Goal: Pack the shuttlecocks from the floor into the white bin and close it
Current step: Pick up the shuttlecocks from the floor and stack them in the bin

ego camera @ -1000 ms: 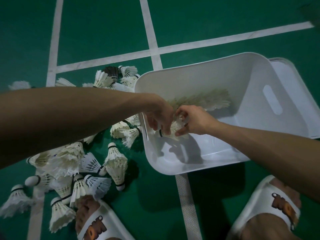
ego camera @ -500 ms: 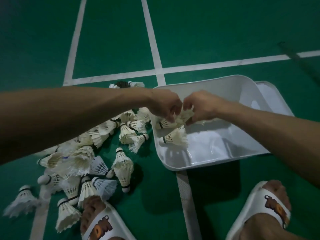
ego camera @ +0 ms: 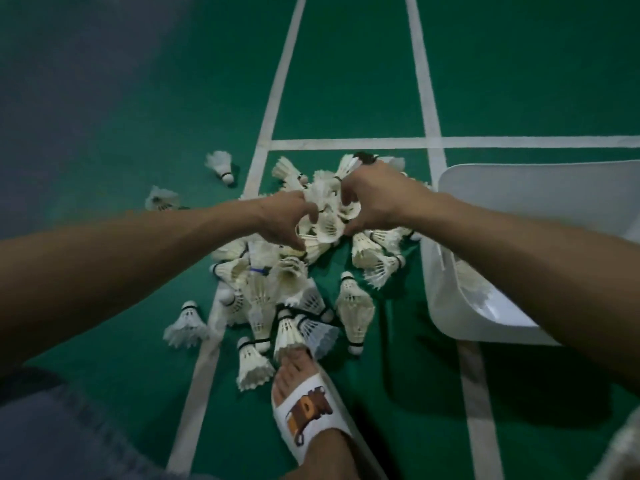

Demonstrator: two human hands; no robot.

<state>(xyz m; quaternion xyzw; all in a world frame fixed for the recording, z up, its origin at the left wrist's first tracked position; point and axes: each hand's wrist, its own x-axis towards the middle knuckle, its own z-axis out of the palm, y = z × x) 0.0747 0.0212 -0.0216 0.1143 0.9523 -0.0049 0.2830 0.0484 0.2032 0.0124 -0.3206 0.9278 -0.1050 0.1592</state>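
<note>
Many shuttlecocks (ego camera: 277, 282), one white bin (ego camera: 519, 202), left hand (ego camera: 285, 220), right hand (ego camera: 375, 199)

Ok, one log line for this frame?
stage: gathering | left hand: grips shuttlecocks | right hand: grips shuttlecocks | white bin: open, beside them | floor: many loose

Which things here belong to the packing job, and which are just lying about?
Part of the job: shuttlecocks heaped on the floor; white bin; left hand and right hand, both gripping shuttlecocks in the pile.

Just there: white slipper on the person's foot; white court lines; green floor.
</note>
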